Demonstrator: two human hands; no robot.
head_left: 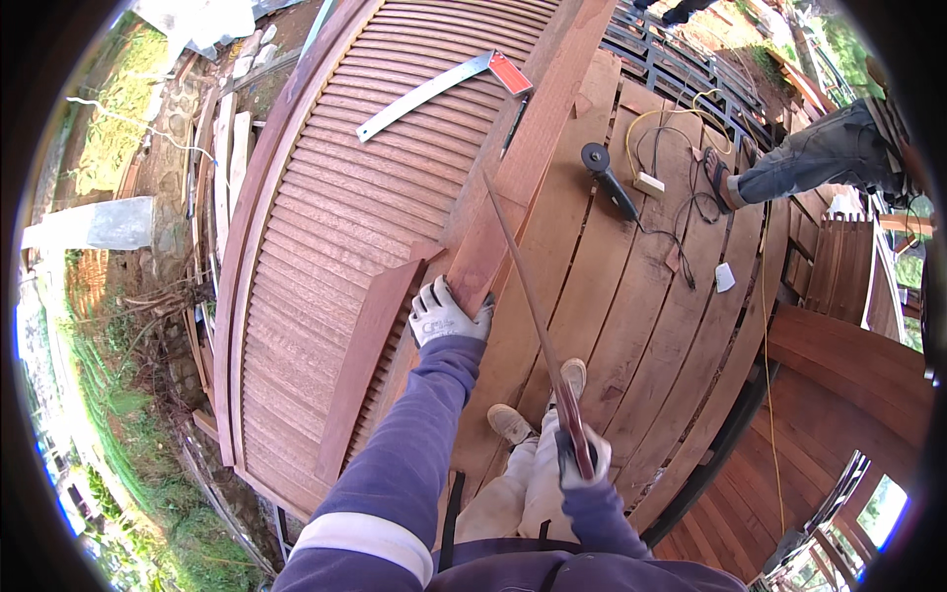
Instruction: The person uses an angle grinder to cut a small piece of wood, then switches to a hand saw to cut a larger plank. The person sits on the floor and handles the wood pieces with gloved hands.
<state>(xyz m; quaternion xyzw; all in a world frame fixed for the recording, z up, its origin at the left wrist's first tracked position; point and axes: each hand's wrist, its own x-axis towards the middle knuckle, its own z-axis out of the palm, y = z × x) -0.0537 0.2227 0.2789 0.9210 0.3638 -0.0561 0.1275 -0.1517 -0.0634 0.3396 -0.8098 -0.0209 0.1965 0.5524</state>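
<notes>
My gloved left hand (449, 314) presses on the near end of a reddish wooden board (538, 138), fingers curled around its edge. The board rests along the side of a slatted wood panel (375, 187). In my gloved right hand (590, 456) is the handle of a handsaw (538, 316), seen almost edge-on. Its blade stretches up and away, its far tip appearing over the board; whether it touches the wood I cannot tell. A separate angled board (360, 365) lies on the panel left of my left hand. Farther off are a try square (444, 89) with a red stock and a dark pencil-like stick (514, 126).
On the plank deck (631, 286) right of the board lie an angle grinder (610, 183), a pale socket block (648, 185) with tangled cords, and a white scrap (725, 277). A person's leg (819, 163) in jeans and sandal stands at the right. Gaps run between the planks.
</notes>
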